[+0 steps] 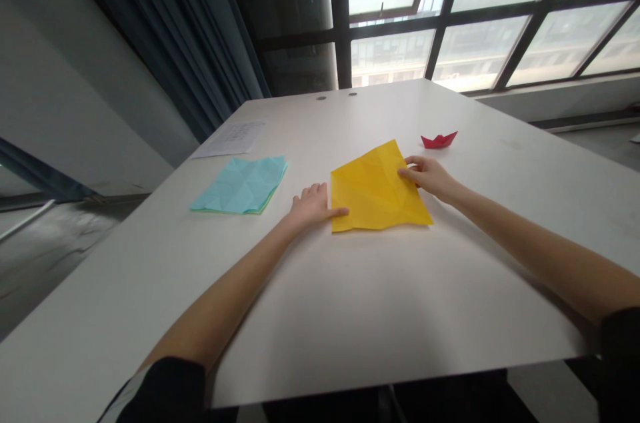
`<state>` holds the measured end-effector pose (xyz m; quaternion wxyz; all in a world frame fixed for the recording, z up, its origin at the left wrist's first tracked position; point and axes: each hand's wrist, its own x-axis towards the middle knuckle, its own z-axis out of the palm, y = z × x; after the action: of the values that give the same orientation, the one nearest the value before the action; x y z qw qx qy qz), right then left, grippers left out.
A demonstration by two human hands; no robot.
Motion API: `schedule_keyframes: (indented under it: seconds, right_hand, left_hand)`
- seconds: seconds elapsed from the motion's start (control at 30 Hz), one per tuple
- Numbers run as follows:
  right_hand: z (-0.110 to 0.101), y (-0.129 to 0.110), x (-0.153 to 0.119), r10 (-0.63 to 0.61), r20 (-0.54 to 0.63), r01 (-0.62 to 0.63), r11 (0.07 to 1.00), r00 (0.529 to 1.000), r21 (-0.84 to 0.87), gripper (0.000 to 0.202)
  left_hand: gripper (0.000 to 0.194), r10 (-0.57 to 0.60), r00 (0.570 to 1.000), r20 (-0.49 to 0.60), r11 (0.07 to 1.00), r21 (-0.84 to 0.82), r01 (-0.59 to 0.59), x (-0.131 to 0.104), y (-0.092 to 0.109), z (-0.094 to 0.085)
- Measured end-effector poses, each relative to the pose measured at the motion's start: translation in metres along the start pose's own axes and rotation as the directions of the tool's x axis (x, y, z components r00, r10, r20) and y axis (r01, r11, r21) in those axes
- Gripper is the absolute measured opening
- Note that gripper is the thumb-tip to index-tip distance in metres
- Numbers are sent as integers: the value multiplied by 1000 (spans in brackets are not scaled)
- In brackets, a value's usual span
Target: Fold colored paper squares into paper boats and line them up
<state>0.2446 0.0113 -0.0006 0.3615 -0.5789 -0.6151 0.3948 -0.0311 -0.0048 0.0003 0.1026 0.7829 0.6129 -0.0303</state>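
Paper of bright yellow [375, 191], a thin four-sided sheet with faint fold creases, lies on the smooth white worktop [375, 316] between the person's two bare hands. Its near edge is slightly wavy, and one corner points away towards the far side.

The left hand [311, 206] is open and palm down at the sheet's left edge: the thumb reaches over onto the yellow surface, while the other fingers extend forward on the worktop just beside the paper. The right hand [427, 176] grips the sheet's right edge, with fingertips on its upper face; how the remaining fingers sit beneath is hidden. Both forearms reach in from black sleeves [167, 389].

Beyond the right hand, well clear of it, stands a small red folded-paper boat [440, 141]. To the left of the left hand, and apart from it, lies a stack of light-blue creased paper squares [240, 186], with a green edge showing underneath. Farther back, near the left side of the worktop, is a white sheet of paper with dark markings [233, 139], too small to read. A dark-framed window [393, 53] rises beyond the worktop, and a blue-grey pleated curtain [175, 16] hangs at the left.
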Motion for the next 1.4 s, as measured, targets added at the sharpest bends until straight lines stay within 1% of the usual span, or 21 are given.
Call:
schedule_keyframes:
  seconds: [0.07,0.17,0.23,0.3,0.37,0.43,0.5,0.6,0.7,0.8,0.9,1.0,1.07,1.13,1.2,1.27,1.33,1.4]
  right_hand:
    - [-3,8,4,23,-16,-24,996,1000,-90,44]
    - [-8,17,7,-36,-43,22,957,998,-291,71]
    - [-9,21,8,-53,-23,40,920,998,-391,87]
    - [-10,24,9,-57,3,51,883,998,-466,98]
    - [-11,27,11,-82,40,90,823,996,-562,97]
    - [-12,28,12,-98,113,148,742,989,-653,86]
    - [-14,27,12,-91,189,198,699,978,-688,75]
    - [-15,22,9,-104,245,244,711,964,-659,72]
    - [-15,19,7,-101,250,239,750,963,-617,69]
    - [-16,19,9,-89,210,198,786,974,-585,54]
    - [-17,23,12,-55,171,134,859,984,-495,35]
    - [-18,28,15,8,154,42,947,988,-320,29]
    - [-19,31,16,37,144,-5,976,989,-216,28]
    - [-19,31,16,63,139,-40,986,988,-163,28]
    - [-19,31,16,77,136,-54,985,988,-165,27]
    - [-20,29,15,67,148,-36,978,987,-207,27]
    - [-21,27,14,29,174,15,969,984,-245,30]
    - [-23,25,14,-24,202,78,961,979,-266,32]
  left_hand:
    - [80,33,999,35,999,37,-34,0,-1,0]
    - [78,49,997,60,998,48,-52,1,-3,-2]
    - [78,56,996,74,997,39,-59,1,-5,-5]
    - [78,64,994,87,997,32,-67,1,-7,-8]
    - [77,69,993,95,997,25,-72,1,-9,-11]
    - [77,65,993,98,998,19,-67,0,-11,-14]
    - [75,72,992,100,997,13,-74,1,-12,-16]
    - [71,114,987,113,993,3,-115,2,-12,-18]
    - [72,123,987,106,992,-2,-123,3,-12,-18]
    - [76,70,995,66,998,0,-70,3,-11,-16]
    - [68,18,997,73,1000,1,-19,4,-11,-15]
    - [54,25,997,76,999,-24,-23,6,-12,-16]
    - [49,47,998,34,998,-43,-46,7,-13,-16]
    - [42,60,998,-24,996,-68,-61,8,-15,-16]
    - [35,80,995,-58,988,-130,-87,9,-16,-16]
    - [30,128,989,-74,969,-206,-140,9,-17,-15]
    - [27,180,978,-106,948,-246,-202,8,-17,-15]
    - [25,204,967,-152,941,-242,-237,9,-17,-15]
